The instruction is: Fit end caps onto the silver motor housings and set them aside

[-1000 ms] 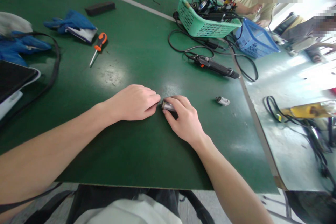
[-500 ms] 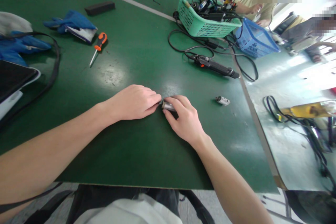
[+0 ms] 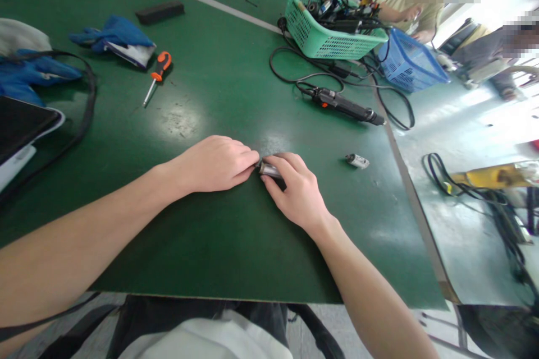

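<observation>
Both my hands rest on the green table near its middle. My right hand is closed around a small silver metal cylinder that lies on the table, only its left end showing. My left hand is curled, its fingertips pinched together right at that end of the cylinder; what they hold, if anything, is hidden. A second small silver cylinder lies loose to the right of my hands.
A black electric screwdriver with a cable lies beyond. Green basket of tools and blue basket stand at the back right. Orange-handled screwdriver, blue gloves and a black strap lie left. Other people sit at the far right.
</observation>
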`<move>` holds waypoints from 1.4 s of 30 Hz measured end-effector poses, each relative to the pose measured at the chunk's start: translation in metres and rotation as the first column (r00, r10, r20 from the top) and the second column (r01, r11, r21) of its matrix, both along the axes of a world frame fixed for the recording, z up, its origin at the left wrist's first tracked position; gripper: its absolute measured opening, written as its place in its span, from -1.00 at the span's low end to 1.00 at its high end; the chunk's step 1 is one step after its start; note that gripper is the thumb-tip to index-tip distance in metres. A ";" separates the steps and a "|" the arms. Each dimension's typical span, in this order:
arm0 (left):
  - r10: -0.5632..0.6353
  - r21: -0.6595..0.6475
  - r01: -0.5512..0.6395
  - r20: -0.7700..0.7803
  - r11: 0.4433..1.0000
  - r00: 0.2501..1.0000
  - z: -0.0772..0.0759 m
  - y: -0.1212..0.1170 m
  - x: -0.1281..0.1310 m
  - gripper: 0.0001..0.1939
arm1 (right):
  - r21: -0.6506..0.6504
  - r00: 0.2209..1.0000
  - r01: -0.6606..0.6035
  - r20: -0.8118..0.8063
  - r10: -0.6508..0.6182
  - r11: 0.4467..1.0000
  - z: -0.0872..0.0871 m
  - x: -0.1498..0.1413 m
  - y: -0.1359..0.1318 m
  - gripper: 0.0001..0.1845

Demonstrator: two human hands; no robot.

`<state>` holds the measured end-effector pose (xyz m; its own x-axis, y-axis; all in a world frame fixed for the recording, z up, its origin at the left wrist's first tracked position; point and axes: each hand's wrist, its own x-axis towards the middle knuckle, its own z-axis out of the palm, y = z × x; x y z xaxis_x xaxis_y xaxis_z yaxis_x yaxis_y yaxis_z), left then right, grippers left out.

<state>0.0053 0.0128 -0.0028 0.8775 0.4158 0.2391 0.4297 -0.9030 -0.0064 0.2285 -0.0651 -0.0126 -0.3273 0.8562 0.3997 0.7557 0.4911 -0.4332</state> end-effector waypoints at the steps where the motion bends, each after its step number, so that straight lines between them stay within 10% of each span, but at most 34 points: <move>1: 0.001 0.002 -0.001 0.004 1.000 1.000 0.000 0.000 0.000 -0.72 | 0.003 1.000 -0.003 0.003 0.003 1.000 0.000 0.000 0.000 -0.73; 20: 0.062 -0.075 -0.062 -0.011 0.995 0.998 0.004 0.000 0.001 -0.72 | -0.110 0.924 -0.034 0.376 0.073 0.993 0.027 0.003 -0.007 -0.60; 31: 0.058 -0.094 -0.062 -0.052 0.994 0.997 0.004 0.000 -0.001 -0.72 | -0.068 0.776 0.316 0.592 -0.217 0.946 0.020 0.112 -0.020 -0.55; 42: 0.059 -0.090 -0.064 -0.056 0.994 0.997 0.003 -0.002 -0.003 -0.76 | -0.032 0.743 0.376 0.608 -0.281 0.926 0.004 0.172 -0.047 -0.59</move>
<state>0.0020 0.0108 0.0005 0.8601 0.4872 0.1514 0.4855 -0.8728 0.0507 0.4004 -0.1120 -0.0081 -0.1425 0.9856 0.0910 0.9860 0.1332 0.1003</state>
